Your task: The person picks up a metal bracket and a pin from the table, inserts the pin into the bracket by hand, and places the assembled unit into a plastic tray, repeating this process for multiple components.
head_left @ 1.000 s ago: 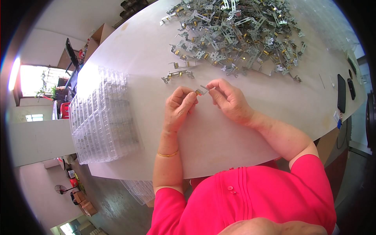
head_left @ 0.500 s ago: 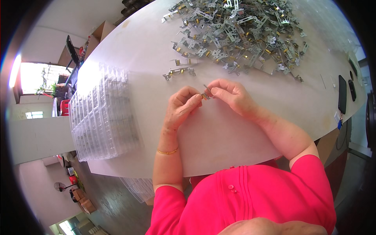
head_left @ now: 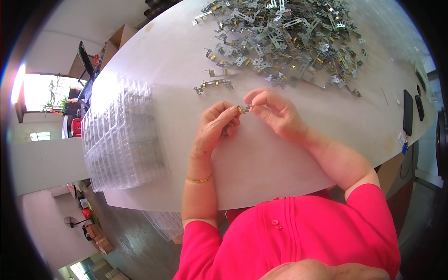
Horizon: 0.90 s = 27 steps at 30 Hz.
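Above the middle of the table, my left hand (head_left: 218,123) pinches a small metal bracket (head_left: 241,110) with a brass-coloured part. Part of the bracket lies hidden inside the fingers. My right hand (head_left: 277,114) is closed at the bracket's other end, thumb and forefinger on its tip. Just beyond my left hand, a silver and brass bracket (head_left: 213,86) rests on the table, with a smaller brass-fitted piece (head_left: 217,73) behind it. Farther back spreads a big heap of similar metal brackets (head_left: 289,39).
Clear plastic trays (head_left: 123,140) are stacked at the table's left edge. A black phone (head_left: 408,112) lies at the right, near a dark oval object (head_left: 419,107) and a thin rod (head_left: 384,96). More clear plastic (head_left: 394,30) sits at the far right of the white table (head_left: 186,186).
The bracket has turned between my hands, and its brass part shows more now. My right fingers have shifted slightly and lifted, while my left hand stays nearly in place.
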### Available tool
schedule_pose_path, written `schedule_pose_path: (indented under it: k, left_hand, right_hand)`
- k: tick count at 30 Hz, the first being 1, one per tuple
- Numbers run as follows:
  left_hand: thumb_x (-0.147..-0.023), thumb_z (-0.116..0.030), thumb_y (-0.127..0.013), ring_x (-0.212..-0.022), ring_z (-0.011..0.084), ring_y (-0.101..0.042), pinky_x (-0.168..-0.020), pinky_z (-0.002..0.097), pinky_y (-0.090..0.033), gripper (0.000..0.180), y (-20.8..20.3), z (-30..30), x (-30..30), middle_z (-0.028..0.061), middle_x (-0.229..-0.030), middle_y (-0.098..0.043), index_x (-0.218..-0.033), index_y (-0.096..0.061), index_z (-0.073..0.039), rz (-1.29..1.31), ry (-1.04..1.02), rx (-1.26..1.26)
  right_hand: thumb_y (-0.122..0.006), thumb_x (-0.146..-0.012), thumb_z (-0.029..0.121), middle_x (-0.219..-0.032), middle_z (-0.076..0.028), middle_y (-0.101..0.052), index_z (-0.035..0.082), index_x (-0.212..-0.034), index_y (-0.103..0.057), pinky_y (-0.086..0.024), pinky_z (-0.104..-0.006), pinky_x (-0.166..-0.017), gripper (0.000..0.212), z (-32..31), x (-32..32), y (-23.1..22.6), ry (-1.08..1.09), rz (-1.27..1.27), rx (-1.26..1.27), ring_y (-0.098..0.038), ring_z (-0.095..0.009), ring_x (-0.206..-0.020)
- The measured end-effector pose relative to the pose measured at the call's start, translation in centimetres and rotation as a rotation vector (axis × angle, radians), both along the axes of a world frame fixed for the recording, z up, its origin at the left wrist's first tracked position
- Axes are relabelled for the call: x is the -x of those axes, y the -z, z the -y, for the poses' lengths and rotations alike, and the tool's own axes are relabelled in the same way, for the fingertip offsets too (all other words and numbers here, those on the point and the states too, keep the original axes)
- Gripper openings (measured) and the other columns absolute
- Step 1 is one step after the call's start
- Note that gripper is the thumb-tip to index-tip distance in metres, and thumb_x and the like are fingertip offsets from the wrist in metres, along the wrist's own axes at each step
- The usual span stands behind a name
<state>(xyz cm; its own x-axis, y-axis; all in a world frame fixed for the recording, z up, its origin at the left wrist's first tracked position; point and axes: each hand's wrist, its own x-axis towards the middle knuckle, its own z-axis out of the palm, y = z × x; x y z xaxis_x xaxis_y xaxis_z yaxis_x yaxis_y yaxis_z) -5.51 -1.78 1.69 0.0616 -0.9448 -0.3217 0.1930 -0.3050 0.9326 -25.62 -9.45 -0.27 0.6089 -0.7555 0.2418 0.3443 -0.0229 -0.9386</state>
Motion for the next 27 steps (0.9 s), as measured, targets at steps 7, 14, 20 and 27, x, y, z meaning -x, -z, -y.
schedule_pose_path:
  k: [7,14,20,27]
  left_hand:
    - [-0.103,-0.028,-0.054,-0.054,0.0068,-0.052,-0.047,0.0201,-0.038,0.028,-0.1,0.0,-0.3,0.0029,-0.076,-0.063,-0.093,-0.064,-0.003,0.012,0.044,0.001]
    - [-0.107,-0.031,-0.043,-0.093,0.0269,-0.068,-0.079,0.0373,-0.055,0.044,2.7,0.5,-1.2,0.0208,-0.116,-0.066,-0.127,-0.055,0.006,-0.480,0.101,0.253]
    - [-0.106,-0.026,-0.049,-0.130,0.0286,-0.054,-0.105,0.0439,-0.048,0.046,2.0,0.5,0.8,0.0191,-0.138,-0.057,-0.141,-0.048,0.003,-0.218,-0.017,0.409]
    - [-0.108,-0.027,-0.047,-0.115,0.0253,-0.063,-0.098,0.0410,-0.053,0.031,2.4,0.6,0.5,0.0156,-0.124,-0.064,-0.116,-0.061,-0.001,-0.150,-0.185,0.451]
  right_hand:
    - [-0.061,-0.098,0.002,-0.108,-0.005,-0.064,0.004,-0.101,-0.062,-0.049,-0.0286,-0.089,0.004,-0.3,-0.2,0.8,0.033,-0.064,0.194,-0.059,-0.013,-0.099]
    - [-0.060,-0.102,0.012,-0.105,-0.003,-0.065,0.004,-0.105,-0.064,-0.054,-0.0292,-0.091,0.009,0.5,-0.5,1.4,0.046,0.129,-0.358,-0.064,-0.013,-0.097]
    - [-0.060,-0.102,0.014,-0.104,-0.003,-0.065,0.004,-0.108,-0.063,-0.055,-0.0322,-0.095,0.012,0.8,-0.3,1.5,0.013,0.183,-0.503,-0.065,-0.013,-0.097]
    - [-0.061,-0.102,0.015,-0.103,-0.002,-0.064,0.004,-0.107,-0.063,-0.053,-0.0284,-0.091,0.012,-0.1,-1.2,1.6,0.071,0.082,-0.322,-0.063,-0.011,-0.095]
